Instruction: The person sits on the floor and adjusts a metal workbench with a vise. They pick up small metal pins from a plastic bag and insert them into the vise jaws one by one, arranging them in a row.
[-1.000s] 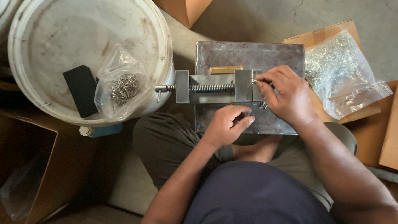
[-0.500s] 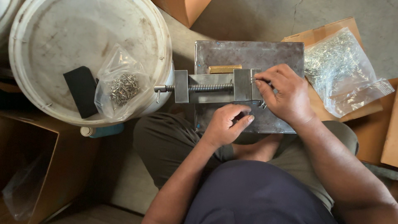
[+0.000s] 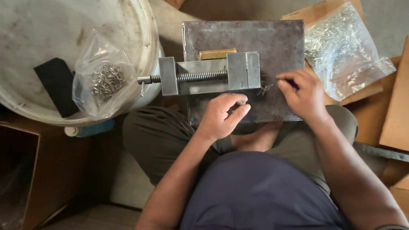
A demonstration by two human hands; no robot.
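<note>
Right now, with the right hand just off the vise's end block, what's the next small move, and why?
Probably lower the right hand onto the small loose metal pieces lying on the steel plate beside the vise. Its pinched fingertips sit right next to them, and the left hand waits curled just below the vise.

We see a metal plate resting across the lap, and on it a small vise with its screw pointing left. Behind the vise lies a small bar. Left of the plate sits a bucket lid with a bag of metal bits on it. Right of the plate, another bag lies on cardboard.
</note>
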